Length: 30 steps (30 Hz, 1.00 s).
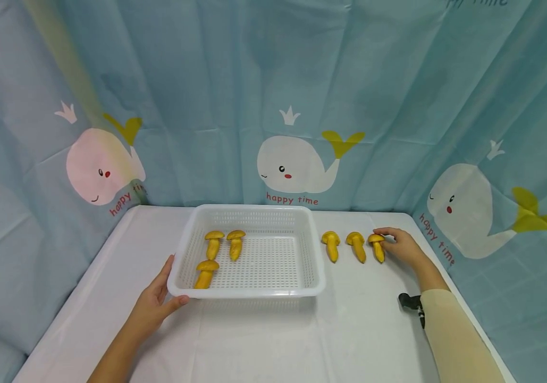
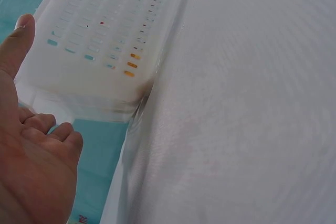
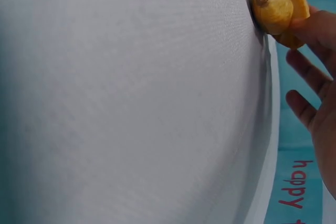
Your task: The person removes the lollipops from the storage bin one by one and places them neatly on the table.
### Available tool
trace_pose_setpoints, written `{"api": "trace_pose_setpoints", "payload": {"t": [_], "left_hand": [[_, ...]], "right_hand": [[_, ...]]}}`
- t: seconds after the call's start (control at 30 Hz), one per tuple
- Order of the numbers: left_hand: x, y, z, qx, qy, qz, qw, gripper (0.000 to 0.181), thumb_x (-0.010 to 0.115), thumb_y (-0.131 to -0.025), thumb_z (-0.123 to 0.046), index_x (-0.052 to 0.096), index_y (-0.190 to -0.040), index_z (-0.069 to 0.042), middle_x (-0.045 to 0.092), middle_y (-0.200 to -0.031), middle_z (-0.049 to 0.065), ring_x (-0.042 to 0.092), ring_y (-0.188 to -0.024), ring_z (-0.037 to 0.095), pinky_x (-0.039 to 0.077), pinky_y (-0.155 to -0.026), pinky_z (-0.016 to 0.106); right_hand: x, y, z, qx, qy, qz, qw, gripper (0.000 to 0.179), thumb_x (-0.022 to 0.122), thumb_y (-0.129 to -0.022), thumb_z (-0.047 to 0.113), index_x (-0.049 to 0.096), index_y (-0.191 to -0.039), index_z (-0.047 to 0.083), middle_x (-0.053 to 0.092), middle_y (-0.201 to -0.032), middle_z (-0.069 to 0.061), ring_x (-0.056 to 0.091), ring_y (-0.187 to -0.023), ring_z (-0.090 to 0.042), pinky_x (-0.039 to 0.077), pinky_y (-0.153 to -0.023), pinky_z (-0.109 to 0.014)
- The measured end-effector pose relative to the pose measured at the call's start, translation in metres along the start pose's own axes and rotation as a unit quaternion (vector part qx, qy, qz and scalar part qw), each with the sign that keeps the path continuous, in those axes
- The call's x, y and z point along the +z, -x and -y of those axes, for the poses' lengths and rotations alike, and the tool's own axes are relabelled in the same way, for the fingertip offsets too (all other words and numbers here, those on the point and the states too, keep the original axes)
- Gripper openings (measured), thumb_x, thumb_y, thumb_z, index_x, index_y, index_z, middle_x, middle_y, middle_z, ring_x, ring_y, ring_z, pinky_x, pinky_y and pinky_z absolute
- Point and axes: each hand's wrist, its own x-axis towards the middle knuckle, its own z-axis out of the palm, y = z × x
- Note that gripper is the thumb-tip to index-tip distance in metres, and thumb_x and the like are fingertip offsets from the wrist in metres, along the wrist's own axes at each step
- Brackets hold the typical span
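A white plastic basket point(image 1: 254, 293) with slotted walls stands at the middle of the table. My left hand point(image 1: 149, 306) holds its front left corner, thumb along the front and fingers at the left side. Inside the basket's left part lie three yellow mushrooms, among them a front one point(image 1: 206, 273). Right of the basket, three more form a row: a left mushroom point(image 1: 331, 246), a middle mushroom point(image 1: 356, 247) and a right mushroom point(image 1: 377, 248). With thumb and fingers, my right hand point(image 1: 402, 247) pinches the right mushroom by its cap; its stem points toward me.
The white-covered table point(image 1: 263, 340) ends at the back against a blue-green curtain point(image 1: 196, 106) printed with whales. More curtain hangs along the left and right sides. A black wrist mount point(image 1: 412, 303) sits by the right sleeve point(image 1: 455, 335).
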Motion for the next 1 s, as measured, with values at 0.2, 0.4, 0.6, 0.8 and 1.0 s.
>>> {"api": "trace_pose_setpoints", "payload": {"t": [0.2, 0.4, 0.6, 0.8, 1.0], "left_hand": [[0.0, -0.001, 0.001, 0.003, 0.003, 0.002, 1.0, 0.099, 0.075, -0.084, -0.006, 0.012, -0.157, -0.028, 0.009, -0.164, 0.001, 0.015, -0.142, -0.007, 0.025, -0.101, 0.004], [0.0, -0.001, 0.001, -0.001, 0.001, 0.004, 1.0, 0.099, 0.075, -0.084, -0.007, 0.012, -0.157, -0.03, 0.009, -0.164, 0.005, 0.015, -0.142, -0.008, 0.026, -0.1, 0.004], [-0.001, 0.0, 0.003, -0.002, 0.003, 0.005, 1.0, 0.1, 0.075, -0.084, -0.006, 0.011, -0.157, -0.027, 0.008, -0.164, 0.003, 0.015, -0.142, -0.008, 0.025, -0.101, 0.004], [-0.002, 0.003, 0.002, -0.006, -0.01, 0.007, 0.9999, 0.101, 0.076, -0.084, -0.008, 0.01, -0.156, -0.033, 0.011, -0.163, 0.0, 0.016, -0.138, -0.013, 0.025, -0.1, 0.002], [-0.001, 0.0, 0.001, 0.001, -0.022, 0.003, 0.9998, 0.101, 0.077, -0.083, -0.009, 0.011, -0.157, -0.029, 0.011, -0.164, 0.001, 0.016, -0.139, -0.012, 0.025, -0.099, 0.003]], "right_hand": [[-0.001, 0.004, 0.004, 0.003, 0.018, -0.008, 0.9998, 0.038, 0.058, -0.097, 0.015, 0.056, -0.135, 0.017, 0.045, -0.145, -0.016, 0.029, -0.139, -0.042, 0.023, -0.109, -0.067], [-0.005, 0.009, 0.014, -0.008, 0.036, -0.03, 0.9989, 0.041, 0.059, -0.097, 0.02, 0.054, -0.137, 0.015, 0.044, -0.147, -0.015, 0.03, -0.138, -0.041, 0.025, -0.108, -0.067], [-0.015, 0.014, 0.041, -0.046, 0.061, -0.055, 0.9956, 0.041, 0.06, -0.098, 0.025, 0.054, -0.138, 0.016, 0.047, -0.144, -0.013, 0.036, -0.134, -0.039, 0.032, -0.105, -0.064], [-0.026, 0.02, 0.084, -0.083, 0.046, -0.072, 0.9929, 0.046, 0.06, -0.097, 0.034, 0.053, -0.139, 0.018, 0.048, -0.142, -0.013, 0.039, -0.132, -0.037, 0.036, -0.102, -0.064], [-0.035, 0.017, 0.133, -0.124, 0.049, -0.086, 0.9873, 0.044, 0.062, -0.096, 0.029, 0.053, -0.139, 0.021, 0.048, -0.145, -0.007, 0.037, -0.136, -0.034, 0.036, -0.104, -0.062]]}}
